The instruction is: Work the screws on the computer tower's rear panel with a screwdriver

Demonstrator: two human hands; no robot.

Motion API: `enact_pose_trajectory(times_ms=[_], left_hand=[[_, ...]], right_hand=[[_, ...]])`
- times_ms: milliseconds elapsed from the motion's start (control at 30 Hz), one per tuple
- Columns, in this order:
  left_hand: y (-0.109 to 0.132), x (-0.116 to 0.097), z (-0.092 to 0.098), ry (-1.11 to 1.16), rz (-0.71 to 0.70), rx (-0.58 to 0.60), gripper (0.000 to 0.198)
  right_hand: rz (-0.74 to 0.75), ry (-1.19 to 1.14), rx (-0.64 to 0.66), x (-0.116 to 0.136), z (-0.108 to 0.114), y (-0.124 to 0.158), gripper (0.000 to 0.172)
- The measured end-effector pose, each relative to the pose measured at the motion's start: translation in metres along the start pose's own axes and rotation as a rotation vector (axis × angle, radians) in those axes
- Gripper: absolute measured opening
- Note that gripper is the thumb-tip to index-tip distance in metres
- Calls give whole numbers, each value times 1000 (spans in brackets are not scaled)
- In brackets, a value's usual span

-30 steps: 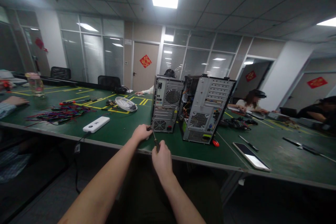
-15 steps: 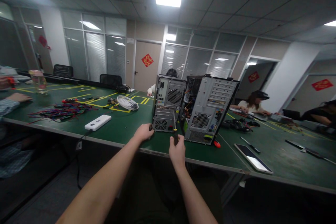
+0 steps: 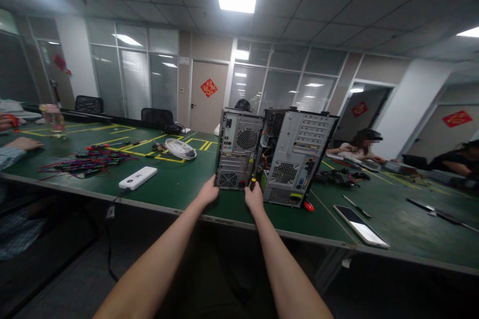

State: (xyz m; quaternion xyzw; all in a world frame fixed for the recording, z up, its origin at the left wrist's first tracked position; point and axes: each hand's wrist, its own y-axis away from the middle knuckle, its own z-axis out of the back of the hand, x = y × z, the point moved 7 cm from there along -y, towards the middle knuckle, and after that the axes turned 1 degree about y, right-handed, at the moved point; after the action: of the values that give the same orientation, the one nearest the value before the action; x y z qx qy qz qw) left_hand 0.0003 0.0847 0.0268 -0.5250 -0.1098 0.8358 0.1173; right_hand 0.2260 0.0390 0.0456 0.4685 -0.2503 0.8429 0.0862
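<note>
Two computer cases stand upright with their back panels facing me. At the lower left edge of the smaller computer case (image 3: pixel 234 162), my left hand (image 3: pixel 208 193) is closed on its side, the fingertips hidden behind it. My right hand (image 3: pixel 254 196) grips a screwdriver (image 3: pixel 253 182) with a black and yellow handle, close to the lower right corner of that case. The screwdriver's shaft is hard to make out. Just right of this hand is the larger computer case (image 3: pixel 294 159), its open side showing wires and parts.
On the green table (image 3: pixel 179 197) lie a white power bank (image 3: pixel 137 178), a wire bundle (image 3: pixel 84 163), a white oval part (image 3: pixel 180 149), a phone (image 3: pixel 361 226) and black cables (image 3: pixel 344 178). A co-worker's hand (image 3: pixel 27 143) rests at left. Other people sit at right.
My right hand has moved slightly up and forward, bringing the screwdriver against the smaller case's right side; its shaft no longer shows clearly. My left hand stays at the case's lower left edge.
</note>
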Motion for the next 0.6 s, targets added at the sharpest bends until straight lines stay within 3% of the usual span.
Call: enact_pose_trajectory(times_ms=[300,600], left_hand=[[14,-9,5,36,0,10,76],[48,-19,2,13,-40,32,76]], right_hand=[[5,-17,39,2,6,11,11],[38,6,92,1,26,36,6]])
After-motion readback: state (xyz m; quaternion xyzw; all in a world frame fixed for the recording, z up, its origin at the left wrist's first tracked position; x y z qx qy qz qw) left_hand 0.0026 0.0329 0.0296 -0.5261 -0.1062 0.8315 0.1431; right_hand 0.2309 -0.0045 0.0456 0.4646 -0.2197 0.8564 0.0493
